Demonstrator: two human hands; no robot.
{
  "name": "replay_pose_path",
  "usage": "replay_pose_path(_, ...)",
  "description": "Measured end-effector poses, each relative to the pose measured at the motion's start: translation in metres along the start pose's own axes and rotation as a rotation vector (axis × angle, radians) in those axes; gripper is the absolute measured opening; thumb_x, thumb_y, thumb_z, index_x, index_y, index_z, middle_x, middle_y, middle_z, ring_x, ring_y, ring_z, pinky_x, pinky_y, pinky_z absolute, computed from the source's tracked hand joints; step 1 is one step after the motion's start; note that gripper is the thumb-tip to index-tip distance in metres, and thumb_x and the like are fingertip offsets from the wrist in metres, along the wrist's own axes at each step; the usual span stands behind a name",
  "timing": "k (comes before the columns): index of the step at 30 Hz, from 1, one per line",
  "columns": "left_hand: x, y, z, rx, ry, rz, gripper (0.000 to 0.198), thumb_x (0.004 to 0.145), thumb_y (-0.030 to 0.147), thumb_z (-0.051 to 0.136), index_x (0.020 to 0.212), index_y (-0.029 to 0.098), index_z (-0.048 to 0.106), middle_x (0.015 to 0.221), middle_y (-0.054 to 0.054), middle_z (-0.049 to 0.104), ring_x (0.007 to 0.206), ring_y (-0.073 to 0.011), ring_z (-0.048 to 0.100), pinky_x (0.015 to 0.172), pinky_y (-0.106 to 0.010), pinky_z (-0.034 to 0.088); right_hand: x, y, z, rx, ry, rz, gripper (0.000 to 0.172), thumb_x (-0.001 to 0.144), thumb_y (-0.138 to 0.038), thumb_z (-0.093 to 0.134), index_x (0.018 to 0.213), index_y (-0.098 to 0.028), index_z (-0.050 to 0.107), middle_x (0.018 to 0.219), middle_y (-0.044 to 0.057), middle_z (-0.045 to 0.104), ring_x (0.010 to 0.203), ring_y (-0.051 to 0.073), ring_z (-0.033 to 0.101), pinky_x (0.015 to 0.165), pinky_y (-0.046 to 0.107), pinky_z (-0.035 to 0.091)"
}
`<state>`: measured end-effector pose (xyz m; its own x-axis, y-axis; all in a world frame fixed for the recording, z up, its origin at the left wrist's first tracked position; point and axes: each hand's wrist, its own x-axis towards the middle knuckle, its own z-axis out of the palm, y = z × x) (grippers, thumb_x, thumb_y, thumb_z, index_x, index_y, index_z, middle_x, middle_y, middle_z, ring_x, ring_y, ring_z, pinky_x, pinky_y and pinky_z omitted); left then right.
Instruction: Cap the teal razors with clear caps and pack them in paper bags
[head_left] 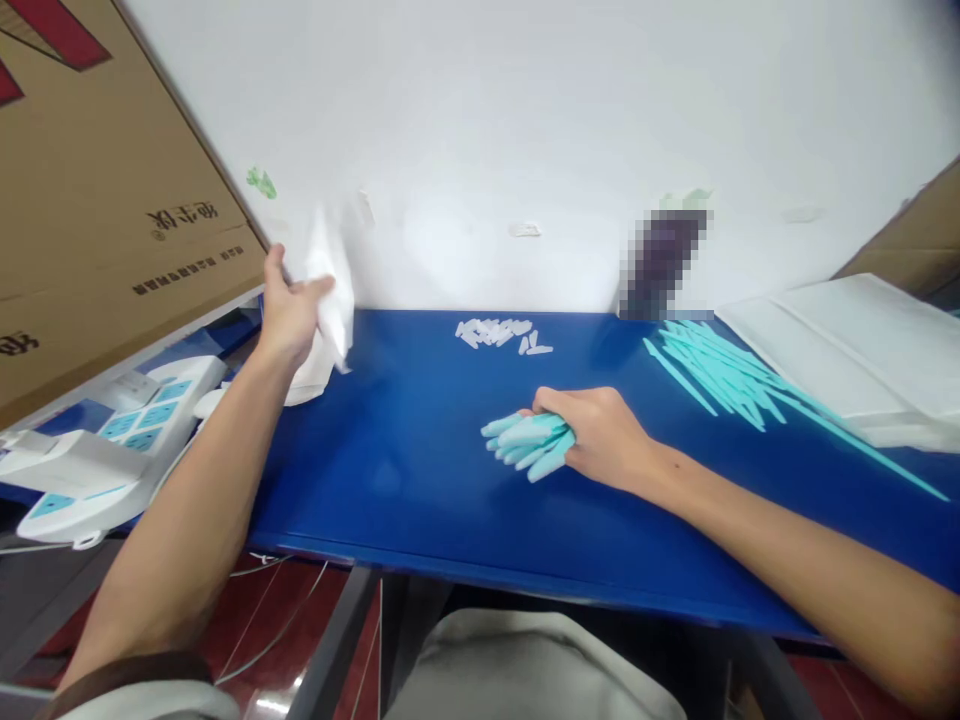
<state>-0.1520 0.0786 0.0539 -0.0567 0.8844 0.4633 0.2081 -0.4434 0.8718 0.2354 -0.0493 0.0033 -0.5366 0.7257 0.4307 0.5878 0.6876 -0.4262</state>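
Note:
Pinched in my left hand [287,312] is a thin white sheet or bag [337,300], upright and smeared by motion near the wall; I cannot tell which it is. More white material lies on the table just under it. My right hand [609,435] is closed around a bundle of turquoise strips [529,440], held low over the middle of the blue table [420,500]. Their rounded ends point left. To the right lies a loose pile of long turquoise strips [724,375]. Several small whitish pieces [491,331] are scattered farther back.
A stack of flat white bags or sheets [862,350] lies at the right. On the left are a large cardboard box [97,200] and a white power strip [150,430] with plugs and cables. A white wall [465,120] bounds the table's back. Part of the scene is pixelated.

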Motion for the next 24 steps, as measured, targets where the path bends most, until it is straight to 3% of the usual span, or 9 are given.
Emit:
replay_pose_path(1,-0.004,0.007,0.012,-0.095,0.02,-0.021,0.081,0.093,0.054,0.065,0.154,0.026,0.02,0.144,-0.003,0.056,0.137,-0.0309,0.049,0.117,-0.054,0.041,0.001,-0.004,0.002,0.036,0.024,0.035,0.014,0.084,-0.023,0.06,0.078,-0.024,0.047,0.063,-0.003,0.059,0.053,0.013,0.049,0.054,0.027,0.027)
replay_pose_path(3,-0.018,0.018,0.042,-0.228,-0.007,-0.114,0.062,0.101,0.065,0.046,0.142,0.018,0.044,0.13,-0.007,0.065,0.119,-0.0264,0.061,0.1,-0.043,0.054,0.002,-0.014,0.005,0.149,0.072,0.116,0.022,0.088,-0.028,0.06,0.074,-0.024,0.043,0.059,-0.005,0.052,0.052,0.012,0.044,0.052,0.026,0.027)
replay_pose_path(6,-0.052,0.03,0.093,-0.408,-0.15,-0.355,0.062,0.093,0.069,0.061,0.117,0.012,0.065,0.103,-0.011,0.073,0.093,-0.0243,0.07,0.08,-0.036,0.059,0.005,-0.024,0.006,0.178,0.087,0.169,0.026,0.092,-0.03,0.055,0.072,-0.024,0.039,0.059,-0.005,0.049,0.051,0.011,0.041,0.052,0.026,0.027)
replay_pose_path(10,-0.096,0.038,0.142,-0.568,-0.225,-0.521,0.059,0.088,0.065,0.071,0.114,0.012,0.071,0.097,-0.01,0.075,0.084,-0.0221,0.072,0.072,-0.03,0.058,0.008,-0.026,0.0,-0.237,-0.108,0.183,0.015,0.086,-0.017,0.056,0.075,-0.022,0.047,0.069,-0.001,0.061,0.058,0.014,0.049,0.054,0.03,0.021)
replay_pose_path(13,-0.109,0.037,0.156,-0.596,-0.115,-0.583,0.052,0.091,0.061,0.069,0.106,0.011,0.073,0.093,-0.01,0.076,0.084,-0.0228,0.072,0.071,-0.03,0.059,0.011,-0.029,-0.007,-0.499,-0.242,0.261,0.009,0.09,-0.019,0.054,0.083,-0.021,0.058,0.078,0.003,0.068,0.062,0.018,0.056,0.053,0.034,0.018)
replay_pose_path(16,-0.112,0.035,0.159,-0.604,-0.044,-0.504,0.04,0.088,0.048,0.077,0.104,0.012,0.071,0.101,-0.011,0.077,0.098,-0.0274,0.073,0.084,-0.034,0.061,0.014,-0.03,-0.011,-0.589,-0.293,0.396,0.019,0.098,-0.026,0.048,0.09,-0.021,0.064,0.081,0.006,0.071,0.064,0.021,0.063,0.053,0.035,0.019)
replay_pose_path(19,-0.113,0.036,0.159,-0.644,-0.174,-0.424,0.036,0.082,0.033,0.084,0.109,0.014,0.071,0.113,-0.011,0.076,0.114,-0.0309,0.069,0.096,-0.039,0.06,0.017,-0.022,-0.017,-0.602,-0.281,0.513,0.016,0.098,-0.024,0.051,0.093,-0.019,0.066,0.086,0.011,0.073,0.074,0.026,0.069,0.054,0.034,0.023)
replay_pose_path(21,-0.116,0.039,0.159,-0.669,-0.275,-0.443,0.039,0.081,0.026,0.084,0.115,0.017,0.069,0.12,-0.01,0.075,0.121,-0.0312,0.067,0.099,-0.041,0.059,0.019,-0.013,-0.025,-0.507,-0.264,0.519,0.01,0.093,-0.022,0.059,0.099,-0.018,0.066,0.094,0.012,0.075,0.08,0.027,0.07,0.055,0.033,0.029)
replay_pose_path(24,-0.119,0.044,0.159,-0.714,-0.333,-0.603,0.039,0.086,0.028,0.08,0.122,0.022,0.067,0.128,-0.009,0.072,0.123,-0.0302,0.066,0.098,-0.041,0.059,0.028,-0.006,-0.046,-0.262,-0.248,0.42,0.035,0.085,-0.019,0.069,0.119,-0.019,0.064,0.109,0.01,0.075,0.085,0.022,0.07,0.058,0.028,0.041)
